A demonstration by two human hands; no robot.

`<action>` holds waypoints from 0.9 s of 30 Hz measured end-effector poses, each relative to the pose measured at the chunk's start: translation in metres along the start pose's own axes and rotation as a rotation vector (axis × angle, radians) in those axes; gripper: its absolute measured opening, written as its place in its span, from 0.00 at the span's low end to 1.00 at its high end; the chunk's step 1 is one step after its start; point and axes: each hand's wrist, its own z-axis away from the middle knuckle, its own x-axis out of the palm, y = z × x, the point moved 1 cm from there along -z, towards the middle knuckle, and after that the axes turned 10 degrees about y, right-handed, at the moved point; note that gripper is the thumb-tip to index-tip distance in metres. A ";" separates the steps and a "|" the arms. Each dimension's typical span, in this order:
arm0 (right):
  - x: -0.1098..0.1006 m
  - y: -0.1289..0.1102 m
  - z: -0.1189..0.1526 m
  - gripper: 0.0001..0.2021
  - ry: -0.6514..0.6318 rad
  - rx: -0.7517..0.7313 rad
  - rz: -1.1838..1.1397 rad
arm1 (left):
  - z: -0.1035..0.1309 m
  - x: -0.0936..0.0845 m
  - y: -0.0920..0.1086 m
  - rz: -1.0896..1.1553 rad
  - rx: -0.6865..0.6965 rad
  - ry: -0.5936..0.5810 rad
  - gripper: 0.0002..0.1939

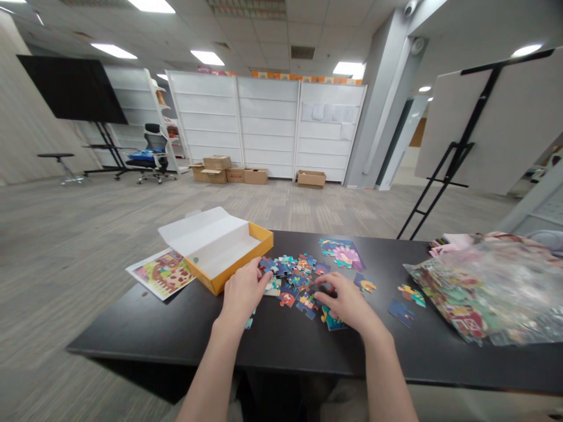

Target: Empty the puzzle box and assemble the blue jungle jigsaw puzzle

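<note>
Loose puzzle pieces [300, 280] lie in a heap in the middle of the black table. At the heap's left edge, beside the yellow box [206, 275], is my left hand [244, 288], its thumb and fingers curved around the edge pieces; whether it grips one is hidden. My right hand [342, 298] is over the right side of the heap, thumb and index finger curled towards each other above a dark piece, and what is between them is too small to tell. A joined puzzle section [345, 255] with a pink shape lies behind my right hand.
A printed picture sheet [162, 274] lies left of the box, which holds white paper. Further pieces [401, 312] are scattered to the right. Clear plastic bags of puzzle pieces [492, 287] cover the right end of the table [158, 340]. An easel [457, 149] stands behind.
</note>
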 end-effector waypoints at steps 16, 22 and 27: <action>-0.005 -0.001 0.003 0.07 -0.026 0.035 0.003 | 0.008 -0.003 0.002 0.027 0.253 -0.073 0.07; -0.006 -0.003 0.002 0.08 -0.017 0.048 -0.004 | 0.007 0.001 -0.005 -0.072 0.235 -0.046 0.14; -0.006 -0.004 0.001 0.09 -0.016 0.039 0.006 | 0.005 0.002 -0.006 -0.090 0.190 -0.016 0.10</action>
